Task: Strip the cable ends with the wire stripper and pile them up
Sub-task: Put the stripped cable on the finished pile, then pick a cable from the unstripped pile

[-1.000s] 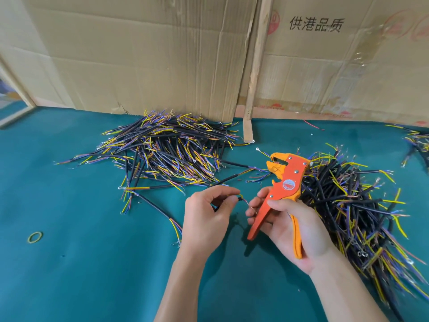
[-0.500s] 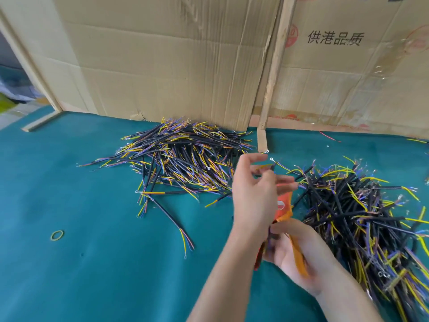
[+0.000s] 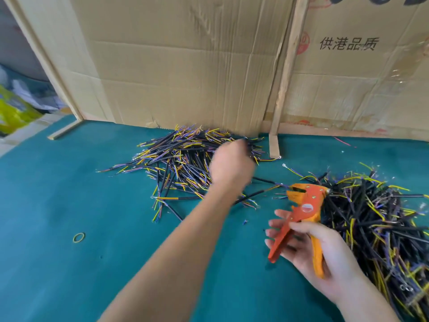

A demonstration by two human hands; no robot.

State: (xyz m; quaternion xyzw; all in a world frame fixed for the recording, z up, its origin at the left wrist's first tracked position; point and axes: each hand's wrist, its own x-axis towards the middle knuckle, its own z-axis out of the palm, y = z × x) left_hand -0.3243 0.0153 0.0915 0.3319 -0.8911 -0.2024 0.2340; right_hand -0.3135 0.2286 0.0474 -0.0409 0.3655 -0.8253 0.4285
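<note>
Cables in two heaps lie on the green table [image 3: 69, 275]. Half a second ago the left hand [image 3: 231, 163] was close to the tool, just above the right hand; now it is stretched forward over the right part of the left cable pile [image 3: 178, 163], against the cardboard wall [image 3: 185, 66]. This hand is blurred by motion and seen from the back, so I cannot tell if its fingers are closed or if they hold a cable. The wire stripper [image 3: 301, 212], which the left hand covered before, is now fully visible.

A yellow rubber band [image 3: 79, 237] lies alone on the table, left of the arm. A few single cables lie between the two piles.

The right hand [image 3: 311, 249] holds the orange wire stripper; the thumb presses on the upper handle and the fingers are under the lower handle, with the handles spread apart and the head pointing up. A round label on the tool is too small to read.

On the cardboard at the upper right is printed 供港品质, beside a red round mark that I cannot read. The right cable pile [image 3: 371, 217] is cut off by the picture edge.
</note>
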